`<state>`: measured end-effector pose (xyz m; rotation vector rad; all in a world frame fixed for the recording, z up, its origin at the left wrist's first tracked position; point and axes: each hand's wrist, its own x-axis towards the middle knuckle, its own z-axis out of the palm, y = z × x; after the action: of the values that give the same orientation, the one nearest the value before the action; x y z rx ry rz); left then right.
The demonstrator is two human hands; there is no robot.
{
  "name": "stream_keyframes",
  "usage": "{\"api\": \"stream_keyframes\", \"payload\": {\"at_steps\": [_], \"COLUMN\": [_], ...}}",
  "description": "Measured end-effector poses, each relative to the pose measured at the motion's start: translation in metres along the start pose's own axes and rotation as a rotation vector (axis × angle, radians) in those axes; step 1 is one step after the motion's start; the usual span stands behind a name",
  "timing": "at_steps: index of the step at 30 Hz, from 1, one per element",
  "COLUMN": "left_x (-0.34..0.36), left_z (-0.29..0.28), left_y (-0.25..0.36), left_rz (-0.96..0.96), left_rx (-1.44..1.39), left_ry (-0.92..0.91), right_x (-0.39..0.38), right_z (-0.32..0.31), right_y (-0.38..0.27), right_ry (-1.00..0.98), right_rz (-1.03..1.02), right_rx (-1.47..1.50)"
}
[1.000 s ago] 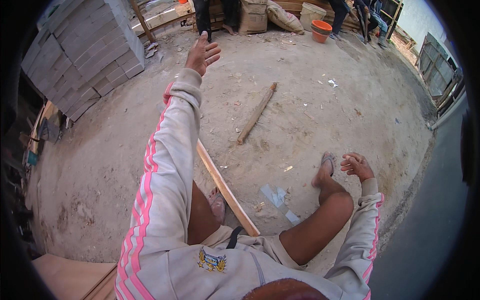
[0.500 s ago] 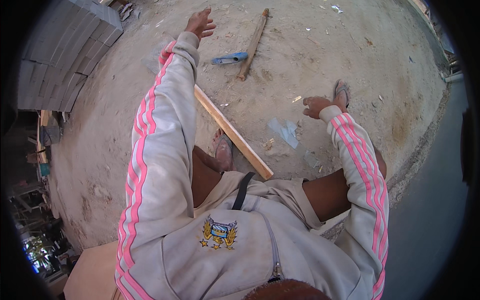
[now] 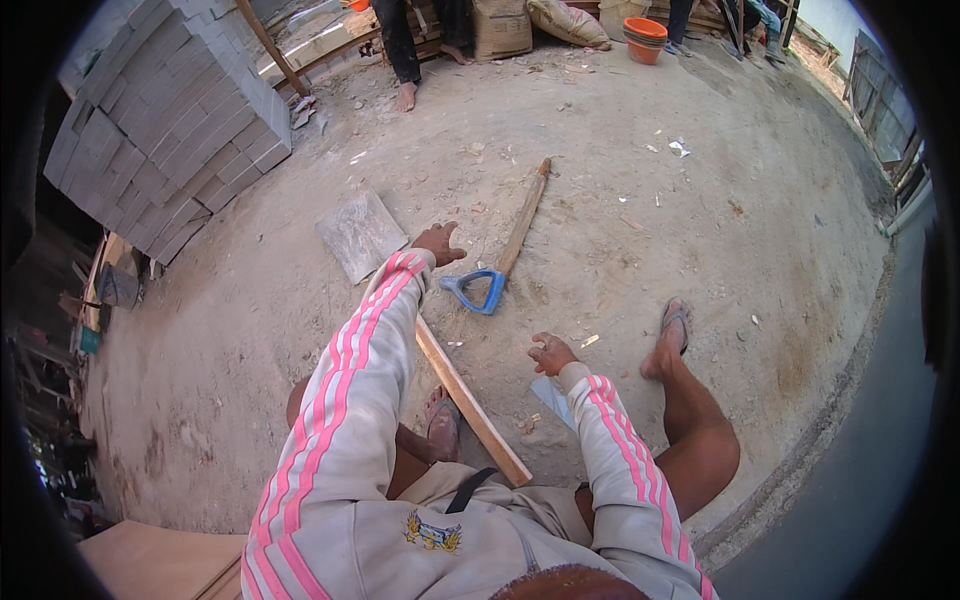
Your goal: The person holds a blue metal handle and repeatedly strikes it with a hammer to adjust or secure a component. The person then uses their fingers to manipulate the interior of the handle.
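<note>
My left hand (image 3: pixel 438 243) reaches forward with its fingers apart and nothing in them. It hovers between a flat grey metal blade (image 3: pixel 358 236) and a blue D-shaped grip (image 3: pixel 482 291) on a weathered wooden shaft (image 3: pixel 526 215) lying on the ground. My right hand (image 3: pixel 552 354) is empty too, its fingers loosely bent and spread, beside a pale bluish sheet fragment (image 3: pixel 553 402). A light squared wooden bar (image 3: pixel 470 412) slants between my legs. Its far end passes behind my left sleeve, so I cannot tell whether it joins the blade.
Grey blocks (image 3: pixel 180 130) are stacked at the far left. Across the dirt ground stand a person's legs (image 3: pixel 398 45), sacks (image 3: pixel 502 28) and orange buckets (image 3: pixel 645 38). A brown board (image 3: pixel 165 560) lies at the lower left; a smooth grey surface (image 3: pixel 850 470) runs along the right.
The view has tilted up, revealing the blade, buckets and another person's legs. My right hand has moved left, away from my right foot. My left hand has come nearer the blue grip.
</note>
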<state>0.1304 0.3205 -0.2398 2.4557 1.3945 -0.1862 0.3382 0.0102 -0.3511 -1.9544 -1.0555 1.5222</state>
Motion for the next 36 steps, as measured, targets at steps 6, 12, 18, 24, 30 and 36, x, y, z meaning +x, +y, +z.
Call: {"api": "stream_keyframes", "payload": {"at_steps": [6, 12, 18, 24, 30, 36], "left_x": [-0.035, -0.073, -0.116, -0.145, -0.120, -0.031], "left_z": [0.131, 0.149, 0.174, 0.105, 0.034, 0.039], "left_y": [0.015, 0.048, 0.019, 0.017, -0.032, -0.073], "left_rz": [-0.007, 0.090, 0.365, 0.313, -0.064, 0.150], "left_rx": [0.134, 0.305, 0.311, -0.381, -1.179, -0.328], "left_ry": [-0.214, -0.248, -0.002, -0.054, 0.106, -0.021], "right_x": [-0.008, -0.019, -0.023, -0.006, 0.020, 0.034], "right_z": [-0.021, -0.049, -0.059, -0.047, -0.015, -0.030], "right_y": [-0.034, -0.050, -0.100, -0.079, -0.039, -0.011], "right_ry": [0.076, 0.159, 0.192, 0.242, 0.135, 0.216], "right_rz": [-0.116, -0.099, -0.169, -0.074, -0.014, -0.105], "right_rx": [0.310, 0.479, 0.578, 0.560, 0.421, 0.186]}}
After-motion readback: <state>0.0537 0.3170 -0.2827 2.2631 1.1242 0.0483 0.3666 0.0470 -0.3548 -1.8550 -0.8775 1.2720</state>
